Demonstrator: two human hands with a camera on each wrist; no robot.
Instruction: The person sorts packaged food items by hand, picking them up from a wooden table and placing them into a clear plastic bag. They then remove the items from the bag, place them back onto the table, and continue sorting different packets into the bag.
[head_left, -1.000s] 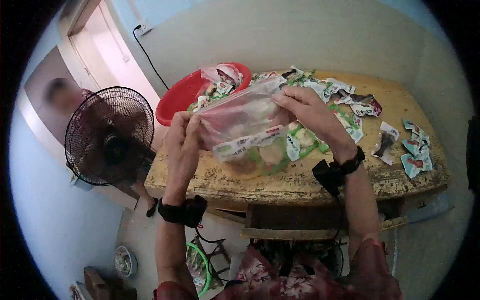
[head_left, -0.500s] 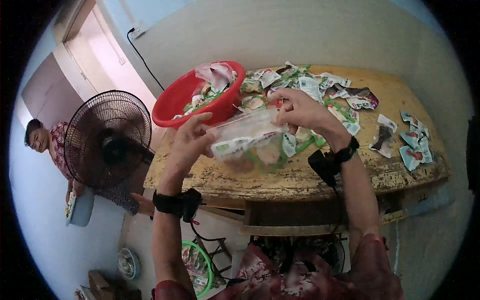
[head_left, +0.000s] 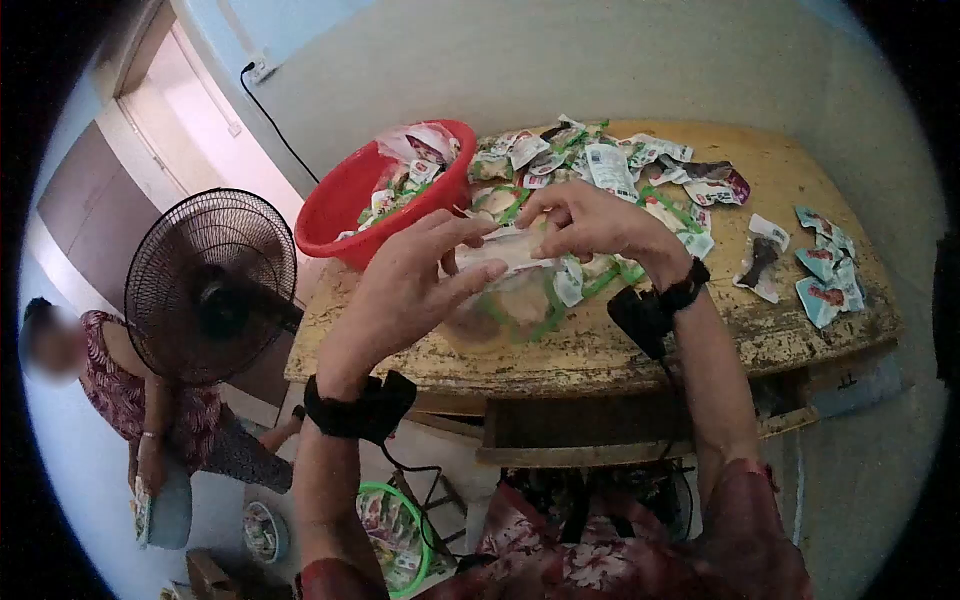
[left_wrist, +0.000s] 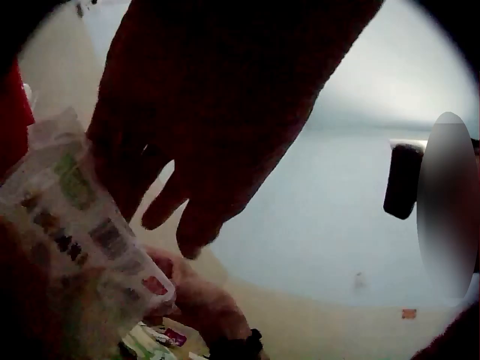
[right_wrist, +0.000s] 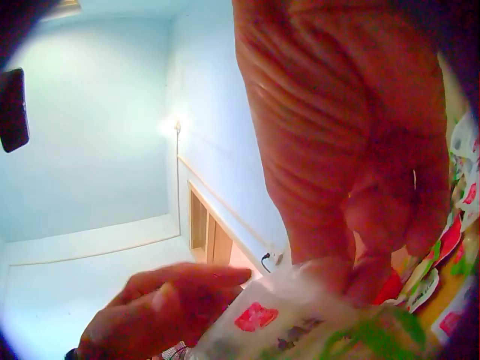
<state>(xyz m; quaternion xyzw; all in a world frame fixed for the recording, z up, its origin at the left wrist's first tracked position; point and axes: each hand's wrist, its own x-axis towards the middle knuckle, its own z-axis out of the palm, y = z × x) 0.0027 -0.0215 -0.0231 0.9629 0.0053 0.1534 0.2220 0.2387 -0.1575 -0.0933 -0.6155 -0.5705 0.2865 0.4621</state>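
A clear plastic bag [head_left: 515, 300] with a printed label and a green stripe stands over the front of the worn wooden table [head_left: 420, 365]. At its upper right edge, my right hand [head_left: 605, 220] pinches the plastic between thumb and curled fingers; the right wrist view shows those fingertips at the bag's top. My left hand [head_left: 400, 275] is at the upper left, thumb and fingers spread apart on either side of the bag's upper edge. In the left wrist view the label side of the bag [left_wrist: 90, 225] lies beside the left hand, whose outer fingers hang loose.
Behind the bag a red basin [head_left: 340, 205] holds small packets. More packets [head_left: 610, 165] cover the back of the table, with teal ones [head_left: 830, 275] at right. A black fan [head_left: 210, 285] stands left, near another person [head_left: 120, 380]. Below are an open drawer [head_left: 590, 455] and a green-rimmed basket [head_left: 425, 550].
My left hand has let go of the bag's left corner and moved right along its upper edge. The bag's top has folded lower. The other person has come out from behind the fan.
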